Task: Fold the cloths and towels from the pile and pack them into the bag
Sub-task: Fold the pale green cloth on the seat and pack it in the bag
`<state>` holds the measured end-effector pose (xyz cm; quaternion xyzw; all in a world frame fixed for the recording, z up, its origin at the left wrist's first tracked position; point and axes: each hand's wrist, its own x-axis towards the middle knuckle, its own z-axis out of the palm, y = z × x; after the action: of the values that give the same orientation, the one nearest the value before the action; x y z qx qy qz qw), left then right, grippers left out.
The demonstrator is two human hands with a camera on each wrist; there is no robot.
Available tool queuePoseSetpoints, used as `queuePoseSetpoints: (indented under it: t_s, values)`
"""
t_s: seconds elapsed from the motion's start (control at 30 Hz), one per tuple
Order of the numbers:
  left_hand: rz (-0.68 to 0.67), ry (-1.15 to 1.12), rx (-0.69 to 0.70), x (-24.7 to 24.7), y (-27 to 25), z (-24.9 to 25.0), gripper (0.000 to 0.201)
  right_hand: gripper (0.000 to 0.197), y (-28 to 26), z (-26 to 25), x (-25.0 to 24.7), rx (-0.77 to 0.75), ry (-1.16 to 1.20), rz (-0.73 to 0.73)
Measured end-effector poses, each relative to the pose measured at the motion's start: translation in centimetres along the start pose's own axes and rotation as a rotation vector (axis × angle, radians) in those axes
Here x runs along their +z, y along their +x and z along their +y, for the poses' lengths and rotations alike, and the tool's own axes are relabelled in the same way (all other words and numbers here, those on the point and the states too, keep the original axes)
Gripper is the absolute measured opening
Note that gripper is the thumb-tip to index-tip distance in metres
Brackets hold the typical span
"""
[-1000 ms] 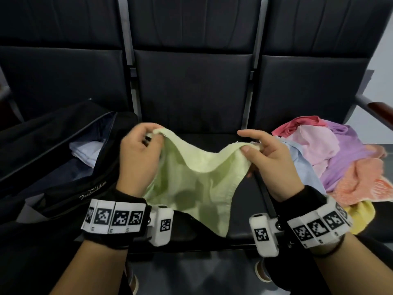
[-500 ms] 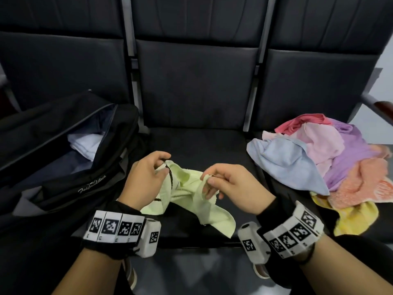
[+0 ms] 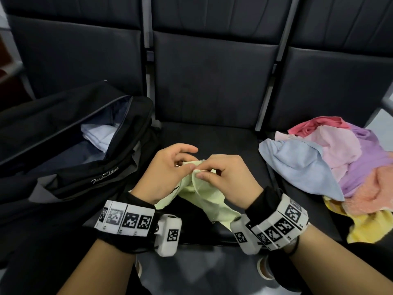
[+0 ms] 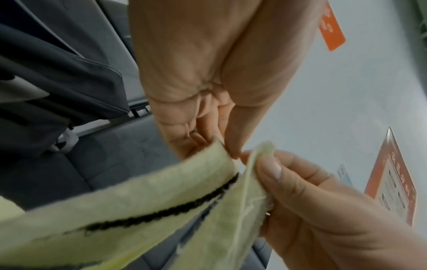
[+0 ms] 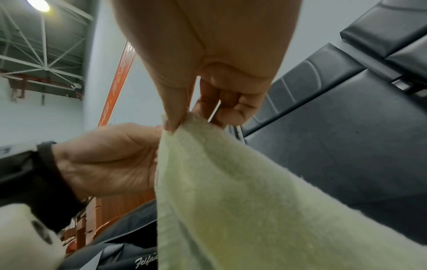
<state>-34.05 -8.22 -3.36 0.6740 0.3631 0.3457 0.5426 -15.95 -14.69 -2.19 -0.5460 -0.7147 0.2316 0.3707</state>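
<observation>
While the black bag (image 3: 70, 167) lies unzipped on the left seat with a folded white cloth (image 3: 97, 135) inside, the left hand (image 3: 165, 171) pinches one corner of the pale green cloth (image 3: 204, 201) between thumb and curled fingers over the middle seat (image 3: 212, 137). Touching it, the right hand (image 3: 229, 182) pinches the neighbouring corner between thumb and forefinger, so that both corners meet. Below the hands, the cloth hangs doubled toward the seat's front edge. On the right seat, well apart from the hands, rests the pile (image 3: 331, 171) of blue, pink, purple, orange and yellow towels.
</observation>
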Motion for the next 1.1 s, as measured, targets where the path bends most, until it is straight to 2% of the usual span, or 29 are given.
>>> queuePoseSetpoints:
  t_s: [0.23,0.43,0.63,0.77,0.87,1.1]
  values:
    - [-0.012,-0.080,0.004,0.9,-0.3,0.7,0.026,0.003,0.0,0.0,0.3,0.000,-0.058,0.093]
    - [-0.058,-0.001,0.039,1.0,-0.8,1.3,0.046,0.019,-0.1,0.1,0.3,0.082,-0.081,0.136]
    - [-0.123,0.027,0.104,1.6,-1.2,1.9,0.044,0.021,-0.2,-0.1,0.7,0.098,-0.202,0.201]
    - [-0.098,0.063,0.140,1.9,-1.1,1.6,0.044,0.014,-0.1,-0.2,0.7,0.095,-0.195,0.231]
    - [-0.054,0.136,0.161,2.0,-0.9,1.0,0.040,0.005,-0.2,-0.4,0.8,0.083,-0.192,0.198]
    - [0.111,0.367,0.204,2.3,-0.6,0.0,0.036,0.012,-0.5,-0.2,0.9,0.093,-0.189,0.089]
